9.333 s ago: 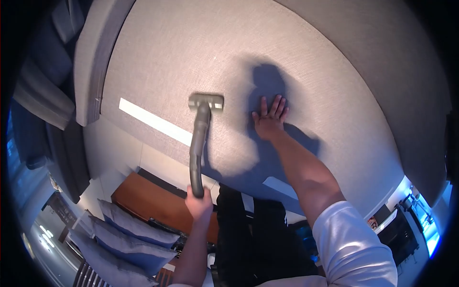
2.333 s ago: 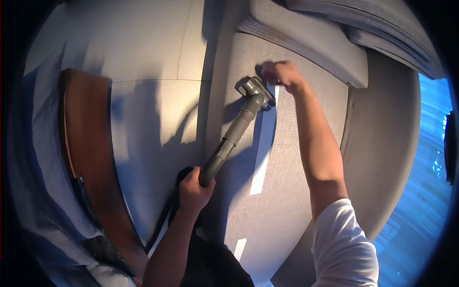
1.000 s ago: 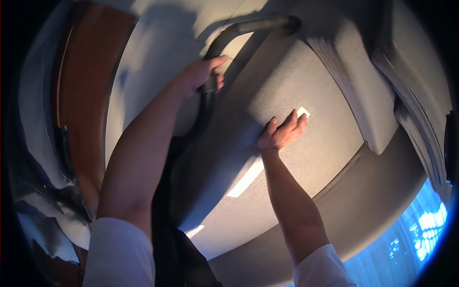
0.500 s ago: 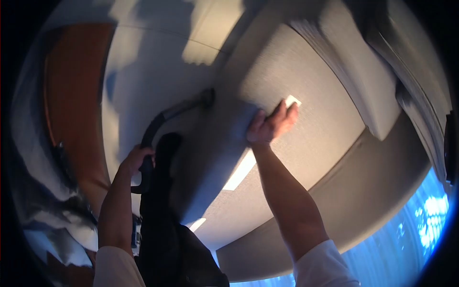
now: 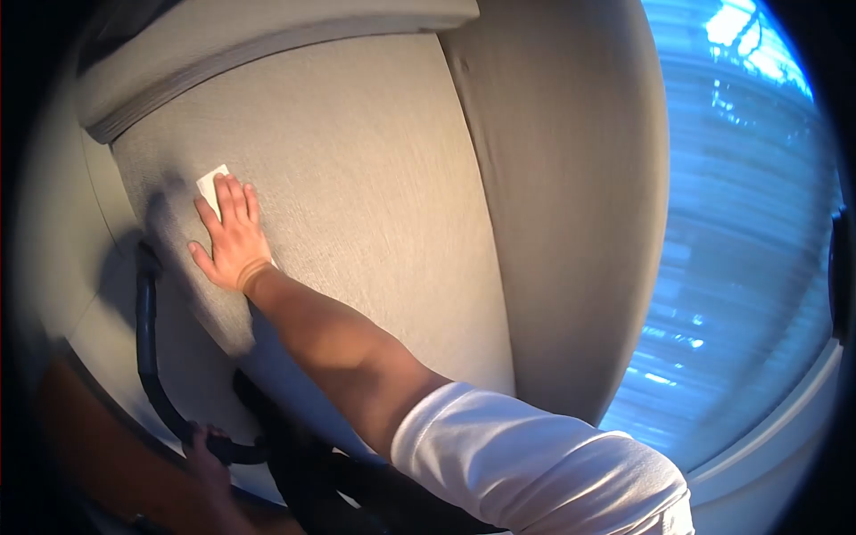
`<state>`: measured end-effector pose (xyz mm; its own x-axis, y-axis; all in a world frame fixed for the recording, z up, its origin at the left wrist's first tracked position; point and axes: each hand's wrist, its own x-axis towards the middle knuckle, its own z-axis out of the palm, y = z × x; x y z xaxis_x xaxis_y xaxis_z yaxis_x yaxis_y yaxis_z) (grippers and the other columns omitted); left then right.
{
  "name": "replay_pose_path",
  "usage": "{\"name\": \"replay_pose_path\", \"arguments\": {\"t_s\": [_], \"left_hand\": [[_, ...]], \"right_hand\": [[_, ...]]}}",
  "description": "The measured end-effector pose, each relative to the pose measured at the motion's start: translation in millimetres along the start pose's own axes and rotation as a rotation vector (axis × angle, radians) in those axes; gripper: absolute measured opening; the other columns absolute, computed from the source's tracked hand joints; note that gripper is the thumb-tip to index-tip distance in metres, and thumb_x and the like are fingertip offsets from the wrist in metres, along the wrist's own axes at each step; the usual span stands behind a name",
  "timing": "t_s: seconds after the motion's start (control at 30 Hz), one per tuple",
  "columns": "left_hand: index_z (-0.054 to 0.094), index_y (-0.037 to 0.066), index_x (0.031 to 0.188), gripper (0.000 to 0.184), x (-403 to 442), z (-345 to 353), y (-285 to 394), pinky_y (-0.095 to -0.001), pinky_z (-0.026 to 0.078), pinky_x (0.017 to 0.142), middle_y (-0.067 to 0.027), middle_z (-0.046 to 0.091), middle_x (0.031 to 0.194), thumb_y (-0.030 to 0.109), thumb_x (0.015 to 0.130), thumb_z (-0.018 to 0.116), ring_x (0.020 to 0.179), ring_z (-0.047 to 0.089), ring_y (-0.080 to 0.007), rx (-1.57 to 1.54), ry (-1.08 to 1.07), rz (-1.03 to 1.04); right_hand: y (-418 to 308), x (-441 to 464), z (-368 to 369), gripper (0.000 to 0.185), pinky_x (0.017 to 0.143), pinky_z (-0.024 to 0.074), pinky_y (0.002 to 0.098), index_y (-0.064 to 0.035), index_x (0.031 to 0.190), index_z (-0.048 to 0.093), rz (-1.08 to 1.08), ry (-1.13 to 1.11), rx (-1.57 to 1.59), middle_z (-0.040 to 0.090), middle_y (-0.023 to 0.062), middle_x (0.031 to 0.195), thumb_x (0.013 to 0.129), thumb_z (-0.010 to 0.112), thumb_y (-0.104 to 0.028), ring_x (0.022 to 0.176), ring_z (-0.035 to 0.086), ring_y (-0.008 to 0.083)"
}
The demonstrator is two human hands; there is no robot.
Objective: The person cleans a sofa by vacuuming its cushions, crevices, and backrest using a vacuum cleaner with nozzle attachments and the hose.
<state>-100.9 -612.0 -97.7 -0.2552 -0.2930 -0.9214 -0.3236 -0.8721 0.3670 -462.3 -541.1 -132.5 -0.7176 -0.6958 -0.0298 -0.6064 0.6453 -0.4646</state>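
White fabric sleeves the person's right arm [image 5: 343, 339], nearest the viewer, with dark trousers [image 5: 392, 499] beneath it. Close by, off the left edge of the seat [image 5: 374, 205], the left hand [image 5: 209, 443] sits in dim light, its fingers curled around the vacuum tube [image 5: 148, 334]. The black, curved tube rises beside that edge, its far end near the seat's side; whether the two touch cannot be told. Next to the left hand lies a brown surface [image 5: 94, 437], and beyond it a pale floor [image 5: 100, 299].

The right hand [image 5: 234, 241] rests palm down on the grey woven seat, near its left edge. Its fingers are spread, the thumb held well out, pinching nothing. Under the fingers lies a white strip [image 5: 209, 183], whose far end shows past the fingertips, toward the seat's far left corner.

A grey cushion [image 5: 267, 58] runs along the seat's far edge. Along the right edge stands a smooth grey padded section [image 5: 571, 196], and past it spreads a streaked blue surface [image 5: 713, 267], brightly lit toward its far end.
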Motion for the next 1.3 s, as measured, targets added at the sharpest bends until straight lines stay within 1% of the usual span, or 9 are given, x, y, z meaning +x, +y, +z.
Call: {"name": "replay_pose_path", "arguments": {"t_s": [0.27,0.4,0.5,0.53,0.57,0.77,1.07,1.17,1.3], "left_hand": [[0.06,-0.006,0.103,0.025,-40,56,-21,-0.0309,0.049,0.06,-0.0092,0.063,0.077,0.017,0.099,0.067,0.066,0.06,-0.0175,0.799,0.118,0.627],[0.062,-0.008,0.114,0.039,-64,151,-34,-0.0381,0.052,0.068,-0.0148,0.07,0.083,0.027,0.098,0.07,0.072,0.065,-0.0225,1.058,0.224,0.799],[0.061,-0.005,0.118,0.036,-90,139,-86,-0.0411,0.055,0.073,-0.0181,0.072,0.086,0.024,0.098,0.068,0.078,0.072,-0.0285,1.357,0.051,0.914],[0.062,-0.004,0.111,0.032,-114,139,-110,-0.0407,0.055,0.074,-0.0185,0.073,0.087,0.025,0.096,0.068,0.077,0.072,-0.0297,1.421,0.04,0.668],[0.062,-0.003,0.105,0.03,-132,128,-138,-0.0412,0.055,0.073,-0.018,0.072,0.084,0.024,0.094,0.069,0.077,0.073,-0.0297,1.485,-0.117,0.833],[0.064,0.006,0.098,0.027,-203,115,-235,-0.0482,0.057,0.067,-0.0173,0.069,0.076,0.02,0.079,0.078,0.072,0.071,-0.0399,1.676,-0.466,0.847],[0.065,0.002,0.096,0.032,-172,348,-317,-0.045,0.054,0.071,-0.0201,0.071,0.077,0.032,0.088,0.074,0.072,0.071,-0.0354,1.654,-0.359,0.945],[0.064,0.001,0.098,0.031,-187,297,-294,-0.0423,0.053,0.07,-0.0164,0.069,0.073,0.029,0.088,0.074,0.068,0.068,-0.0297,1.73,-0.325,1.012],[0.063,-0.001,0.1,0.024,-208,109,-240,-0.0384,0.054,0.073,-0.0082,0.066,0.074,0.018,0.087,0.071,0.073,0.065,-0.0178,1.67,-0.097,0.818]], "right_hand": [[31,-49,-6,0.064,0.128,0.0045,0.0505,-0.0076,0.156,0.039,0.003,0.065,0.08,0.014,0.0195,0.169,0.101,0.048,-0.039,0.157,0.01,0.035],[87,-187,-65,0.068,0.129,0.0039,0.0508,-0.0104,0.159,0.033,0.25,0.005,0.114,0.016,0.0166,0.17,0.103,0.049,-0.045,0.158,0.011,0.0345],[123,-286,-100,0.074,0.129,0.0055,0.0518,-0.0114,0.16,0.032,0.439,-0.093,0.047,0.013,0.0182,0.17,0.101,0.054,-0.049,0.158,0.008,0.0356],[138,-321,-105,0.076,0.129,0.0058,0.0523,-0.0114,0.161,0.03,0.487,-0.075,0.019,0.013,0.0191,0.17,0.1,0.056,-0.049,0.158,0.007,0.0361],[154,-357,-104,0.077,0.128,0.0053,0.0531,-0.0116,0.161,0.03,0.518,-0.024,-0.006,0.013,0.0201,0.17,0.099,0.058,-0.048,0.158,0.007,0.037],[191,-560,-117,0.084,0.126,0.0084,0.0576,-0.013,0.163,0.025,0.828,-0.06,-0.118,0.012,0.0228,0.169,0.094,0.063,-0.042,0.157,0.009,0.0401],[203,-702,-82,0.084,0.126,0.0066,0.0556,-0.0116,0.163,0.024,1.391,0.332,-0.166,0.016,0.0238,0.168,0.096,0.058,-0.049,0.156,0.011,0.0414],[208,-705,-70,0.082,0.126,0.0042,0.0542,-0.0116,0.163,0.025,1.405,0.305,-0.204,0.014,0.0227,0.169,0.097,0.049,-0.055,0.157,0.008,0.0397],[210,-708,-74,0.08,0.127,0.0,0.0528,-0.0143,0.164,0.019,1.454,0.186,-0.207,0.006,0.0192,0.171,0.1,0.037,-0.059,0.159,0.0,0.035]]}}
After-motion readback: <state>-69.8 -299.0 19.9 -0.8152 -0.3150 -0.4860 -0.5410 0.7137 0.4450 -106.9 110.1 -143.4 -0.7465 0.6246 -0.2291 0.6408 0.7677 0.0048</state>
